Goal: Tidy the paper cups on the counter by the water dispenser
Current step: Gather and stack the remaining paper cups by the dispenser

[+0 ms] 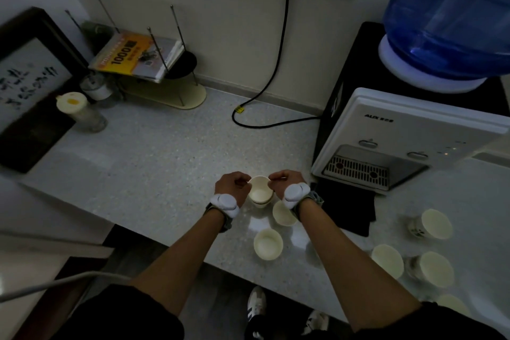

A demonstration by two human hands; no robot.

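Left hand (231, 187) and right hand (285, 183) pinch one cup stack's (259, 193) rim — opposite sides. More cups (268, 243) sit loose on the bench (154, 163).

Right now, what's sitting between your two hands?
In the head view, a short stack of paper cups sits between the left hand and right hand; each hand pinches the top cup's rim from its own side.

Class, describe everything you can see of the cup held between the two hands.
The held cup is plain cream paper, upright and open-mouthed, apparently empty. The left hand and right hand pinch opposite sides of its rim. It seems nested in another cup, whose rim shows below. It is above the speckled counter, before the dispenser.
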